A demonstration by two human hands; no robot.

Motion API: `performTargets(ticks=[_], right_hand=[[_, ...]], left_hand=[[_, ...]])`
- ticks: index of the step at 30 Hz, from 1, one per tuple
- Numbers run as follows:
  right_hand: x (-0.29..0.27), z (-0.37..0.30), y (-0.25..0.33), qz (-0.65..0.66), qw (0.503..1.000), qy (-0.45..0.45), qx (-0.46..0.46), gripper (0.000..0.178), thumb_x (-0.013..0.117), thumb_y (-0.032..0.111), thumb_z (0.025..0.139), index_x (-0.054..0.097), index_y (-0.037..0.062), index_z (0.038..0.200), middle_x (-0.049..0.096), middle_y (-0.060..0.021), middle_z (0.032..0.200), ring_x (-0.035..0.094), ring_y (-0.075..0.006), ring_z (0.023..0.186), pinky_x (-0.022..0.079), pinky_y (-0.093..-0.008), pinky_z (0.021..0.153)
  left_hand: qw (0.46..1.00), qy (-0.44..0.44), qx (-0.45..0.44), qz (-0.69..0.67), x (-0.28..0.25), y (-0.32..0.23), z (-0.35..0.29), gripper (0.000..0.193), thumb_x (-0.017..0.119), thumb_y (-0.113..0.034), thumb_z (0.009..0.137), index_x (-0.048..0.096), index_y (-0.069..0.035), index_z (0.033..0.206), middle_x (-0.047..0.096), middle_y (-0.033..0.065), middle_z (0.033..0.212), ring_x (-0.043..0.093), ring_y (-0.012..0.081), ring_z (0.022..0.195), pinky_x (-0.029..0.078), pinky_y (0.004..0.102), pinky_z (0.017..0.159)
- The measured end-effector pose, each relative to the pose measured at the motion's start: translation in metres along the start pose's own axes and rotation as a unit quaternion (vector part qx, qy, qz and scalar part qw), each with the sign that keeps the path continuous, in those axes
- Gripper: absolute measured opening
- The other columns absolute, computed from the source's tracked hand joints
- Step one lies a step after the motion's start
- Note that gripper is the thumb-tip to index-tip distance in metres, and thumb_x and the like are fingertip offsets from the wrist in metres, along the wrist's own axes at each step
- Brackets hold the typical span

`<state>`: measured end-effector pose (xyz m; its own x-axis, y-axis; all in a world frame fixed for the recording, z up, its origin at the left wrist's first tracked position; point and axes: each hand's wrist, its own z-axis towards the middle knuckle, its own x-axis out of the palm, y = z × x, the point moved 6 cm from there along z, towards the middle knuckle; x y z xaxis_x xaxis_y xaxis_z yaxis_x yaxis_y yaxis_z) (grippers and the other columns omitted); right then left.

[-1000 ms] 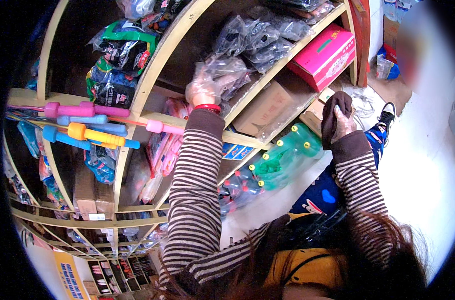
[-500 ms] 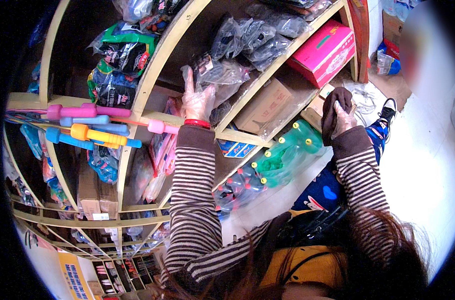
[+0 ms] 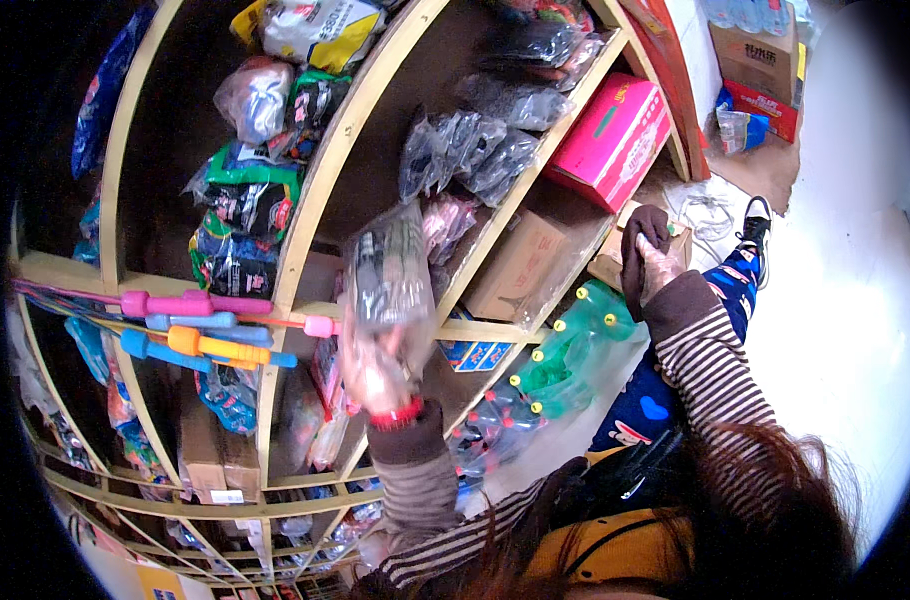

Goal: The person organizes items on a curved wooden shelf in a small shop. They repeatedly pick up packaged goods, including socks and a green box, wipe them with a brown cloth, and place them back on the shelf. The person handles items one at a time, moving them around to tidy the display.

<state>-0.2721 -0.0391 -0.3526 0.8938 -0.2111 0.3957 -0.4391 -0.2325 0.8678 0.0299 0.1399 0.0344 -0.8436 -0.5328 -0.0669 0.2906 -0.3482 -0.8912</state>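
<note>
My left hand (image 3: 370,365), in a thin clear glove with a red band at the wrist, is closed on a clear plastic bag (image 3: 390,265) of dark and greyish items. The bag is lifted in front of the shelf, and blur hides what exactly is in it. Farther right, my gloved right hand (image 3: 661,268) grips a dark brown cloth (image 3: 633,262) that hangs down from the fingers. More plastic-wrapped dark packets (image 3: 465,150) and a pinkish packet (image 3: 447,225) lie in the shelf compartment beyond my left hand.
Pale wooden shelf dividers (image 3: 350,130) surround my left arm. Jump ropes with coloured handles (image 3: 210,340) hang across the front at left. A pink box (image 3: 610,140) and a cardboard box (image 3: 520,265) sit on the lower shelf. Wrapped green bottles (image 3: 575,345) stand on the floor.
My left hand, earlier spread at the packets, has taken hold of a clear bag and drawn it toward me. My right hand still holds the cloth. The view has shifted.
</note>
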Motion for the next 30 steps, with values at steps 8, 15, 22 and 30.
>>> performTargets(ticks=[8, 15, 22, 30], right_hand=[[0.021, -0.029, 0.037, 0.194, 0.978, 0.026, 0.078, 0.048, 0.060, 0.018, 0.087, 0.043, 0.0030, 0.130, 0.054, -0.0105, 0.123, 0.051, -0.0224, 0.112, 0.040, -0.0319, 0.093], [0.011, -0.044, 0.065, 0.089, 0.991, 0.003, 0.101, 0.048, 0.062, 0.028, 0.087, 0.046, 0.0069, 0.128, 0.058, -0.0092, 0.112, 0.056, -0.0213, 0.098, 0.045, -0.0336, 0.083], [0.014, -0.022, 0.032, 0.106, 0.994, -0.011, 0.039, 0.049, 0.063, 0.024, 0.086, 0.046, 0.0092, 0.130, 0.061, -0.0105, 0.107, 0.060, -0.0231, 0.096, 0.049, -0.0393, 0.077], [0.018, -0.051, 0.085, 0.017, 0.984, 0.037, -0.173, 0.048, 0.057, 0.010, 0.085, 0.044, 0.0077, 0.131, 0.051, -0.0152, 0.123, 0.054, -0.0254, 0.108, 0.045, -0.0345, 0.089]], left_hand=[[0.980, 0.083, 0.086, 0.158, 0.110, -0.048, -0.072, 0.062, 0.056, -0.041, 0.089, 0.048, 0.008, 0.126, 0.059, 0.0169, 0.117, 0.058, 0.0187, 0.100, 0.048, 0.0224, 0.072], [0.987, 0.082, 0.135, -0.006, 0.220, 0.008, 0.021, 0.042, 0.044, -0.020, 0.093, 0.049, 0.008, 0.124, 0.059, 0.0143, 0.108, 0.056, 0.0122, 0.084, 0.051, 0.0255, 0.073], [0.996, -0.023, 0.085, 0.032, 0.270, 0.079, 0.145, 0.028, 0.043, -0.009, 0.093, 0.059, -0.001, 0.116, 0.062, 0.0122, 0.108, 0.062, 0.0185, 0.089, 0.052, 0.0311, 0.078], [0.724, 0.068, 0.034, 0.685, 0.312, 0.061, 0.153, 0.052, 0.065, -0.028, 0.078, 0.054, -0.002, 0.122, 0.035, 0.0187, 0.140, 0.045, 0.0230, 0.123, 0.032, 0.0322, 0.104]])
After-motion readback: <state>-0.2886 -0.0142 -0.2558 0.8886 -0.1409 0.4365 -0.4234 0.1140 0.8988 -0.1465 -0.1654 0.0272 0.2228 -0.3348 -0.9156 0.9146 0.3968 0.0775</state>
